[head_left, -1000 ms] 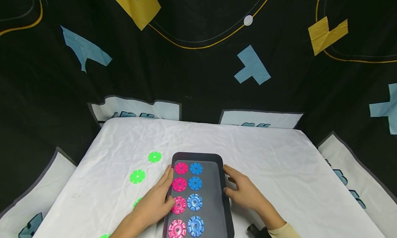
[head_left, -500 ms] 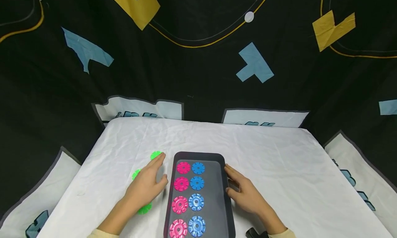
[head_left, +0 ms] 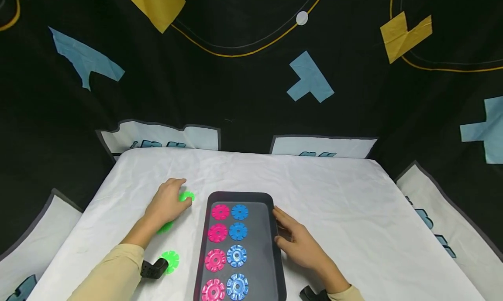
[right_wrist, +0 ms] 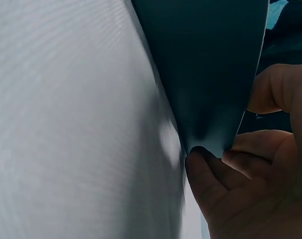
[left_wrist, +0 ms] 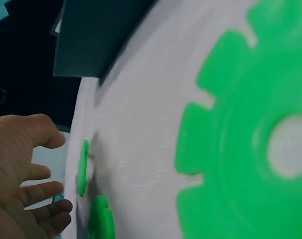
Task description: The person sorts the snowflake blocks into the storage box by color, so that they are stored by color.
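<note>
At the left of the head view, my left hand [head_left: 167, 200] is at the farthest green notched disc [head_left: 188, 196], its thumb apart from its relaxed fingers. The left wrist view shows this hand's fingers beside a green disc [left_wrist: 82, 169] seen edge-on. A dark rectangular baking tray [head_left: 259, 248] lies on the cloth in front of me. My right hand [head_left: 300, 242] rests against the tray's right side, with fingertips and thumb along its wall in the right wrist view. Inside the tray are a column of pink notched discs [head_left: 218, 233] and one of blue notched discs [head_left: 238, 231].
Nearer me on the white cloth [head_left: 353, 205] lie another green disc [head_left: 171, 261] and one partly hidden [head_left: 166, 227] by the left arm. Black wrist mounts [head_left: 154, 268] show at both forearms. A dark curtain [head_left: 243, 100] with tape pieces hangs behind the table.
My left hand let go of the tray's left side and moved left and away from me to the farthest green disc. The right hand stays at the tray.
</note>
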The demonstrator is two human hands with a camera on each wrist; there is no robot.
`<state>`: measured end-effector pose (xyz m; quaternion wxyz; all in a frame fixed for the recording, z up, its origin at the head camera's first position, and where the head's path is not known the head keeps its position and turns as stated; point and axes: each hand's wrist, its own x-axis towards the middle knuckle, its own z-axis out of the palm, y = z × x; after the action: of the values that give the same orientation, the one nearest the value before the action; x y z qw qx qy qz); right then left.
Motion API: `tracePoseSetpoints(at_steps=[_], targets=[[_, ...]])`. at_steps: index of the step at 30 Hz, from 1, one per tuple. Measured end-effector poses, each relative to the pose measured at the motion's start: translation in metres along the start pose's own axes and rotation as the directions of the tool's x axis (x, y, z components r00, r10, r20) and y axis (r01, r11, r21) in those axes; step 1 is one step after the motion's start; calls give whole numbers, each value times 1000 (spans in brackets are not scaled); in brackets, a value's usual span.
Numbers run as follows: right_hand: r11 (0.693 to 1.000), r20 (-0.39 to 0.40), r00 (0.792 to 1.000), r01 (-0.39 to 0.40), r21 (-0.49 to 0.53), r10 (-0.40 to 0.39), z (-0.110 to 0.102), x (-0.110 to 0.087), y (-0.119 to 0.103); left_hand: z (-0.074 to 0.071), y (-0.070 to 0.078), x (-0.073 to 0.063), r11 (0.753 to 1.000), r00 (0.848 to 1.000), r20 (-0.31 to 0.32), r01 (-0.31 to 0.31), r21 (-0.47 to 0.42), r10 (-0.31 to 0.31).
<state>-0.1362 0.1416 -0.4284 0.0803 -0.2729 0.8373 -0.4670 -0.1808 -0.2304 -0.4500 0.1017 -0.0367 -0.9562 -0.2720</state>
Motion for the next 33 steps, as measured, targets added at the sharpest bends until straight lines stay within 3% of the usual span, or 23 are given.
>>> tracePoseSetpoints(at_steps=[10, 19, 26, 33], targets=[[1000, -10, 1000, 0, 4, 0, 1, 1, 0, 4, -8, 4, 988, 996, 45, 70, 140, -77], [1000, -11, 1000, -11, -18, 11, 1, 1, 6, 5, -8, 8, 985, 987, 79, 133, 105, -142], [999, -15, 1000, -4, -50, 4, 6, 1, 34, 9, -5, 11, 986, 989, 83, 114, 123, -124], [997, -3, 1000, 18, -77, -18, 5, 3, 40, 8, -1, 10, 991, 996, 35, 73, 112, -77]])
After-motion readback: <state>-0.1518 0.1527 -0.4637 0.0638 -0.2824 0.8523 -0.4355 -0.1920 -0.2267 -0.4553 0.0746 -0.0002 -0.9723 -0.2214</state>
